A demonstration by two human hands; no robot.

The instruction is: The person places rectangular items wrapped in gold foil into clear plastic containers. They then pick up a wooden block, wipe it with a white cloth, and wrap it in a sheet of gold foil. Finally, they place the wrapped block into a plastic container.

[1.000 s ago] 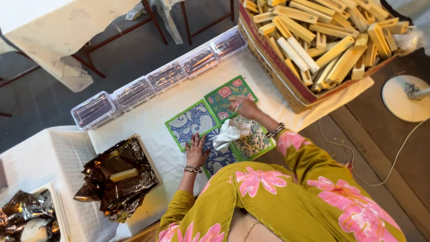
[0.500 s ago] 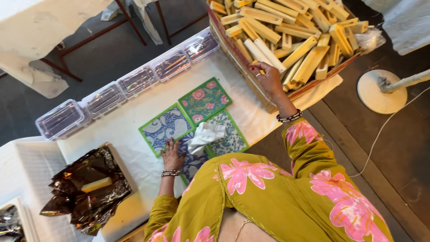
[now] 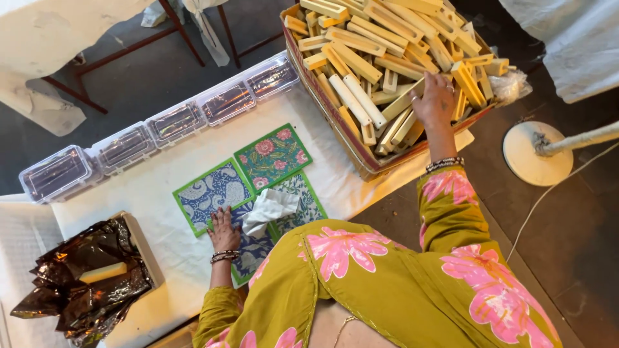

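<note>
since a second ago the right hand [image 3: 436, 98] has left the patterned tiles and now reaches far up and to the right of them, into a large crate [image 3: 335, 122] heaped with pale yellow wooden blocks [image 3: 380, 61]. the view has swung with it, so the crate now fills the top of the picture. the right hand lies palm down with fingers spread loosely over the blocks near the crate's lower right corner; it touches them, but whether it has closed on any one block cannot be told. the left hand [image 3: 222, 229] rests flat and open, fingers slightly apart, on the lower left tile, a blue and white one, holding nothing. the patterned tiles [image 3: 248, 183] lie together in a square cluster on the white table [image 3: 155, 193]: a blue paisley tile with a green border at upper left, a green tile with pink flowers at upper right. a crumpled white cloth [image 3: 271, 206] lies on the tiles just right of the left hand. above and left of the tiles runs a row of clear plastic boxes [image 3: 174, 122]. left of the tiles, at the table's edge, sits a box lined with crinkled dark foil [image 3: 84, 283].
</note>
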